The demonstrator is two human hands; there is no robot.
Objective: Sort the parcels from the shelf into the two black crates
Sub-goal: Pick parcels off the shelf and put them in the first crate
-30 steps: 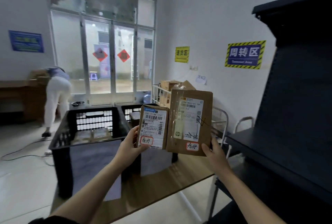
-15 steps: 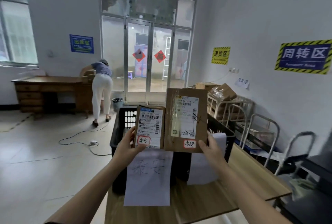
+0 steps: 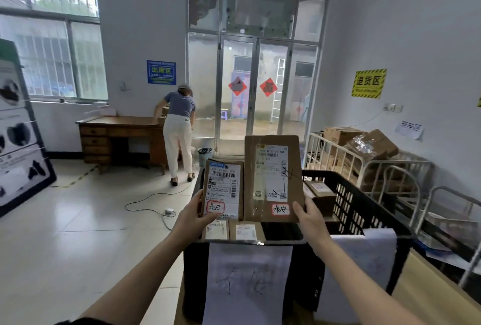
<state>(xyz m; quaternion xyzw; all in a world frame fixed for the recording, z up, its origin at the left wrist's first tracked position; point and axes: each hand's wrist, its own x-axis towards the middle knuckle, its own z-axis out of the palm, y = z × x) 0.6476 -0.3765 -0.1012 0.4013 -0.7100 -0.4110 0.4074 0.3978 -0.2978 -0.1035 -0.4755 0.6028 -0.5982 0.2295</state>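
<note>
Closer now than a moment ago, the small parcel and the big parcel hang over the left black crate; the left hand pinches the small one by its bottom edge; the right hand grips the big one the same way; they touch side by side; other parcels lie inside the crate; a paper sign hangs on its front; the other black crate stands just beside.
</note>
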